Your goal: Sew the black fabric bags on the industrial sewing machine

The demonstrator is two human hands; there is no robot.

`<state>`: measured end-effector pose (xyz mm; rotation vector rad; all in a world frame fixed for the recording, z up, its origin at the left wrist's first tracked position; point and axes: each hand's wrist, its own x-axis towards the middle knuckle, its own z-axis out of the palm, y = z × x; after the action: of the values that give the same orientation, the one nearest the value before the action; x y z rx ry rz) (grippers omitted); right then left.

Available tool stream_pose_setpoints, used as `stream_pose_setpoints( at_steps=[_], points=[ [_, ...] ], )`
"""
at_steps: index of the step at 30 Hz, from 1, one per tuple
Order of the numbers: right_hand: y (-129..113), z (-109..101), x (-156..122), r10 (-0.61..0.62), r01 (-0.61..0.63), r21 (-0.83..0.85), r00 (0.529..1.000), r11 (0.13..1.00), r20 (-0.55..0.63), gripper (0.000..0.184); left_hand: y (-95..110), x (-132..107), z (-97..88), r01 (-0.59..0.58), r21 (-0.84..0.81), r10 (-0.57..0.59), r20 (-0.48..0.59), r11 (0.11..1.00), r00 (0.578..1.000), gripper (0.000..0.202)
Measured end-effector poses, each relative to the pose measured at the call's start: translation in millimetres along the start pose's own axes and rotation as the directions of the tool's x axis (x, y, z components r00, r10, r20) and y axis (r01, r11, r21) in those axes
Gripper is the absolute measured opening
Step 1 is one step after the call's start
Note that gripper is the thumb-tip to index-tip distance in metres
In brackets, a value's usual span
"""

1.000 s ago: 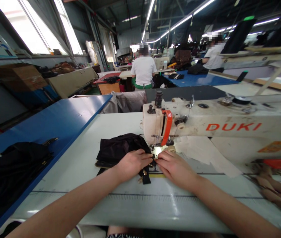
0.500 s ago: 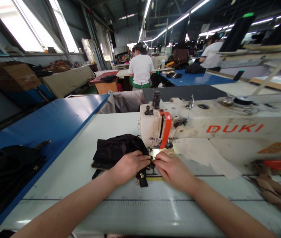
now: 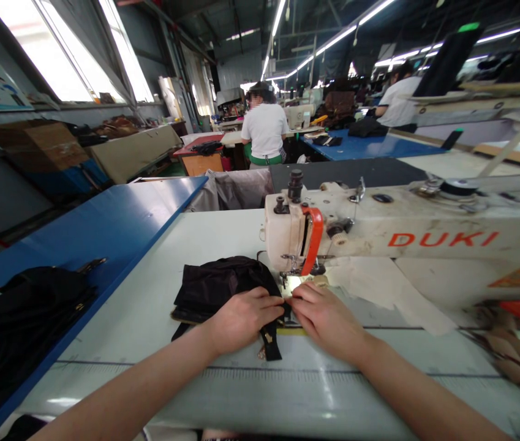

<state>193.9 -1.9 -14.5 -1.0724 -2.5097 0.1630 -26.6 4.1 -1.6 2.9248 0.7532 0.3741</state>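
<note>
A black fabric piece with a zipper point(image 3: 223, 283) lies on the pale sewing table, just left of the sewing machine's needle area. My left hand point(image 3: 247, 313) has its fingers closed on the right edge of this fabric. Close against it, my right hand point(image 3: 321, 309) pinches the same edge, its fingertips almost meeting the left ones. A black strip with a brass-coloured zipper pull point(image 3: 271, 344) hangs toward me below the left hand. The sewing machine point(image 3: 293, 236), with an orange lever guard, stands right behind my fingertips. Its lamp lights the presser foot; the needle tip is too small to make out.
To the left, a blue table point(image 3: 117, 211) carries more black fabric pieces point(image 3: 25, 331). Pale cloth point(image 3: 379, 285) lies under the machine arm. A printed ruler point(image 3: 333, 375) crosses the table near me. People in white shirts point(image 3: 266, 131) sit farther back.
The camera view has shifted slightly, so the scene sits a little more right and lower. Both hands still hold the fabric edge, and the zipper strip has swung slightly.
</note>
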Motion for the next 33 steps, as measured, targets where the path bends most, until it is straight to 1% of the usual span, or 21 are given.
stream_pose_setpoints(
  at_steps=[4, 6, 8, 12, 14, 16, 19, 24, 28, 31, 33],
  points=[
    [4.2, -1.5, -5.0, 0.029, -0.029, -0.004, 0.999, 1.000, -0.024, 0.021, 0.0, 1.4, -2.5, 0.026, -0.065, -0.025, 0.017, 0.998, 1.000, 0.057],
    [6.0, -4.2, -9.8, 0.038, -0.038, 0.001, 0.997, 0.999, -0.065, 0.022, -0.5, 2.6, -3.7, 0.036, -0.110, -0.035, 0.007, 0.993, 0.999, 0.060],
    [5.8, -7.4, -15.0, 0.025, -0.022, 0.038, 0.996, 0.999, -0.087, 0.022, -1.0, 3.6, -5.1, 0.043, -0.162, -0.044, -0.006, 0.986, 0.999, 0.061],
    [-0.4, -11.6, -20.9, -0.059, 0.062, 0.142, 0.998, 0.988, -0.021, 0.023, -1.4, 4.3, -7.0, 0.053, -0.229, -0.060, -0.021, 0.972, 0.998, 0.061],
    [-4.1, -12.0, -20.3, -0.087, 0.083, 0.160, 0.996, 0.984, 0.014, 0.023, -1.3, 3.7, -6.4, 0.058, -0.237, -0.066, -0.023, 0.970, 0.998, 0.060],
    [-6.6, -12.2, -18.2, -0.085, 0.077, 0.155, 0.996, 0.985, 0.042, 0.023, -1.1, 2.8, -4.3, 0.060, -0.229, -0.067, -0.019, 0.972, 0.998, 0.058],
    [-8.1, -12.9, -15.2, -0.067, 0.057, 0.131, 0.995, 0.990, 0.075, 0.023, -0.5, 0.7, 0.9, 0.058, -0.167, -0.064, -0.032, 0.984, 0.997, 0.054],
    [-7.8, -13.6, -14.9, -0.075, 0.065, 0.119, 0.994, 0.991, 0.083, 0.021, -0.4, -2.5, 7.6, 0.048, -0.039, -0.049, -0.036, 0.998, 0.998, 0.048],
    [-7.1, -11.9, -15.9, -0.076, 0.067, 0.117, 0.994, 0.991, 0.082, 0.022, -0.9, -3.0, 7.7, 0.032, 0.007, -0.032, -0.016, 0.999, 0.999, 0.043],
    [-5.8, -11.2, -16.1, -0.080, 0.069, 0.132, 0.994, 0.989, 0.077, 0.022, -0.7, -2.5, 5.7, 0.029, 0.017, -0.030, 0.009, 0.999, 1.000, 0.045],
    [-4.6, -10.8, -16.1, -0.075, 0.067, 0.150, 0.996, 0.986, 0.052, 0.022, -0.4, -1.8, 3.4, 0.023, 0.013, -0.023, 0.026, 1.000, 0.999, 0.047]
  ],
)
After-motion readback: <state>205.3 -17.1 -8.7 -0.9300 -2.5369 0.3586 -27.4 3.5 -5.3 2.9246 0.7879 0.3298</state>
